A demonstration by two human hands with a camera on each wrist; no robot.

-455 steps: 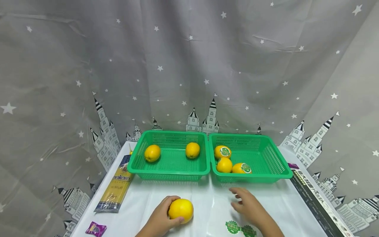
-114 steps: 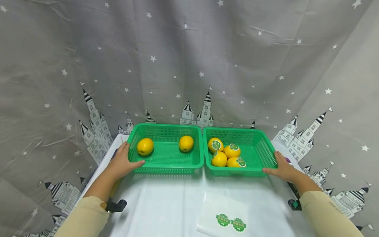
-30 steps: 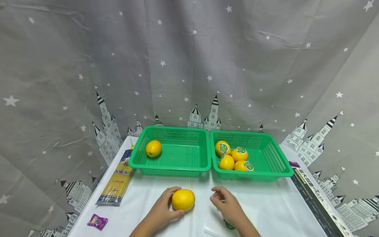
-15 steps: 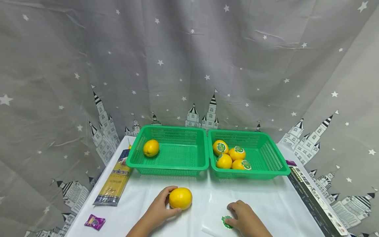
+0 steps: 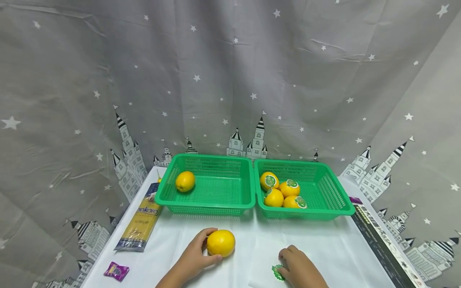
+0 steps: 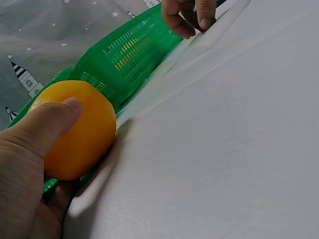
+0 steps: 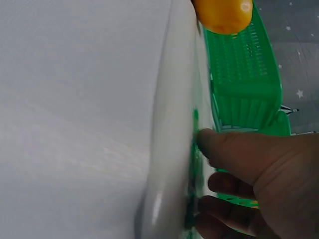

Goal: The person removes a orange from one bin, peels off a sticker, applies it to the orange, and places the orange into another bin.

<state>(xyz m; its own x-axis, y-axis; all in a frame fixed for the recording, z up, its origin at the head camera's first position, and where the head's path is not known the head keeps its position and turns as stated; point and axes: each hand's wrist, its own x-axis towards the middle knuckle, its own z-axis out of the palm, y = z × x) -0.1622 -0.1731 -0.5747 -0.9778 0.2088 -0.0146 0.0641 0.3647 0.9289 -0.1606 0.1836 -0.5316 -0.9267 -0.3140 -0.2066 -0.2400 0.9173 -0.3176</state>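
- Here we are holding a lemon [image 5: 221, 243] near the front edge of the table [image 5: 335, 248], our left hand [image 5: 194, 258] wrapping it from the left, thumb over its top and fingers curling under, probably to keep it from rolling.
- We are pinching a green sticker [image 5: 277, 272] with our right hand [image 5: 297, 267], on a white backing sheet [image 5: 261, 256] lying just right of the lemon; the thumb and curled fingers seem to be lifting its edge.
- We are seeing, from the right wrist view, the sheet [image 7: 172, 149] curling up against the thumb.
- We are keeping two green baskets side by side along the back edge: the left basket [image 5: 205, 202] is holding one bare lemon [image 5: 185, 181] in its far left corner, the right basket [image 5: 324, 208] four stickered lemons [image 5: 281, 192] bunched at its left side.
- We are leaving a spaghetti packet [image 5: 139, 224] along the left edge, a purple wrapper [image 5: 116, 271] at the front left corner, and a dark box [image 5: 385, 248] along the right edge.
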